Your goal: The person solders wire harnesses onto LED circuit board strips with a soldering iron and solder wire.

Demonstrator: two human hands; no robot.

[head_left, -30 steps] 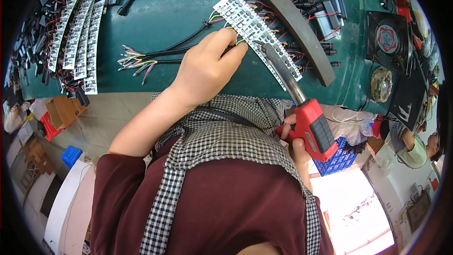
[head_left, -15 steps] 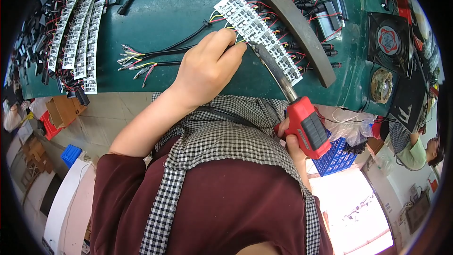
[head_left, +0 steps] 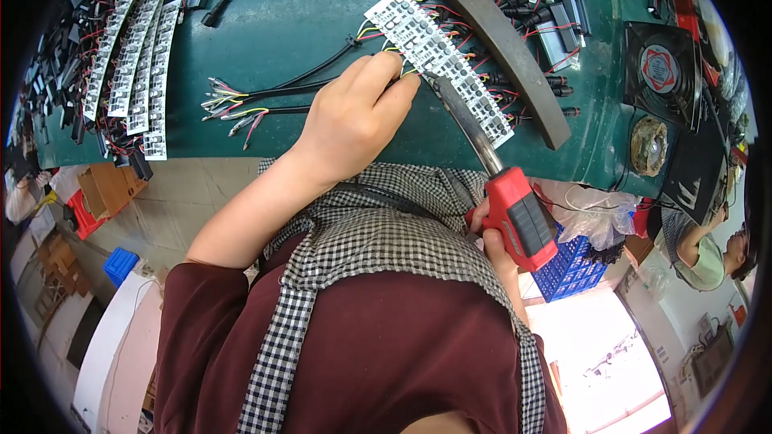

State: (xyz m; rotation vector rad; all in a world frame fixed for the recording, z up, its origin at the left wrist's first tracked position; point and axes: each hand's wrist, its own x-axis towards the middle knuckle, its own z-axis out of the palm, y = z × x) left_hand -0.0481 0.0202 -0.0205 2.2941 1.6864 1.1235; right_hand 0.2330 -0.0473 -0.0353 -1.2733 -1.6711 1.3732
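A white circuit-board strip [head_left: 450, 68] with rows of small dark components lies slantwise on the green table, colored wires along both long edges. My left hand [head_left: 354, 112] is closed at its near-left edge, thumb and fingers pinching the thin wire ends of a black cable [head_left: 288, 108]. A red and black soldering iron [head_left: 521, 219] is gripped in my right hand [head_left: 494, 243], partly hidden behind the handle. Its tip meets the board's edge just right of my left fingertips; the exact joint is too small to make out. Other cables with bared wire ends [head_left: 221, 96] lie to the left.
A curved dark bar [head_left: 503, 48] lies behind the board, with silver and black housings [head_left: 555, 36] beyond. More board strips [head_left: 129, 56] and black parts are at left. On the right stand a black fan [head_left: 663, 72] and a roll [head_left: 650, 145]. Another person [head_left: 700, 253] sits far right.
The soldering iron's handle has shifted slightly left with my right hand, its tip staying at the board's edge. My left hand is almost still.
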